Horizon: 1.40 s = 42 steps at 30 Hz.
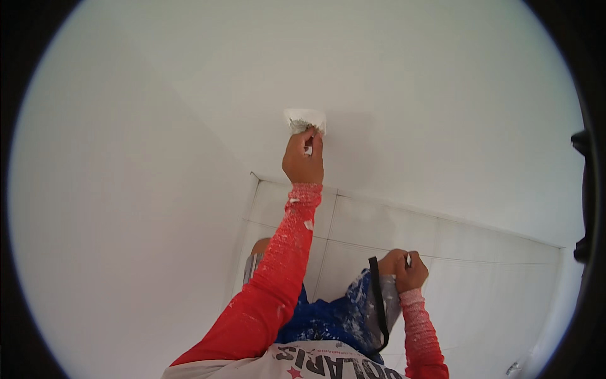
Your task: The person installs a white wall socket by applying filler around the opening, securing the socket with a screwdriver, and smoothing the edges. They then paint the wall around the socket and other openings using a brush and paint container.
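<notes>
Evidently, the left hand (303,161) is raised at arm's length toward the wall (416,114), thumb and fingertips pinching the lower edge of a white piece (307,115), wide and flat like a scraper, with grey, rough matter along the gripped side. The piece is at the front wall, above the floor (486,287) and a little to the right of the wall corner (183,95). The right hand (413,273) is low, beside the right knee (389,261), its fingers curled inward. In the inspector's judgement, the step is working the piece over the wall; good practice would be to keep its far edge flat, press evenly, draw in long overlapping strokes and wipe off the grey build-up before it scores the surface. A pinch so near one edge gives limited control, so a steady wrist is advisable. Limits of inspection: the fingers cover the grip, so any handle is hidden; contact between piece and wall cannot be confirmed, and the pale finish shows no clear boundary of treated area. A white sliver (408,259) shows at the right hand; whether it is grasped cannot be told. A small object (514,367) at lower right is too blurred to identify.
</notes>
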Tool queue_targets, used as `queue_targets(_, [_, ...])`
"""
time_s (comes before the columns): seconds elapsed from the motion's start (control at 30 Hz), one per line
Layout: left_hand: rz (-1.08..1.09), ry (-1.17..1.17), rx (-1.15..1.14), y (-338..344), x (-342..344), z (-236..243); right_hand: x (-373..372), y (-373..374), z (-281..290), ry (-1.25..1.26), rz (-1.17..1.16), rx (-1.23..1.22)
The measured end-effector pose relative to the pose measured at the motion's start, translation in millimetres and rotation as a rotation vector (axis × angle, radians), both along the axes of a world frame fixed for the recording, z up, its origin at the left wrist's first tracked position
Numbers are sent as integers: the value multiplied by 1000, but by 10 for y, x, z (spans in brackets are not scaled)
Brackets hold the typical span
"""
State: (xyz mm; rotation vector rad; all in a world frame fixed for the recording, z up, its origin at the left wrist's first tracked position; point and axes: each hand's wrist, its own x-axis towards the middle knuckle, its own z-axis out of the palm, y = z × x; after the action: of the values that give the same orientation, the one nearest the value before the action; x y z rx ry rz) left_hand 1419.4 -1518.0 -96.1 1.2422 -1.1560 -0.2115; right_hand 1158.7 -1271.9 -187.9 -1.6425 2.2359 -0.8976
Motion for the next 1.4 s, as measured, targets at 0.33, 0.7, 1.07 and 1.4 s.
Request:
queue_targets(0.33, [-32,-130,-37,177,248,-118,-134,160,-87,192,-153,68])
queue_targets(0.7, [-46,148,311,459,261,221,-91,114,-32,217,-231,253])
queue_targets(1.07, [-537,759,388,739,296,854,596,-468,765,39,210,333])
queue_targets(1.4, [-458,489,273,1180,178,798,1679,-398,980,-406,162,115])
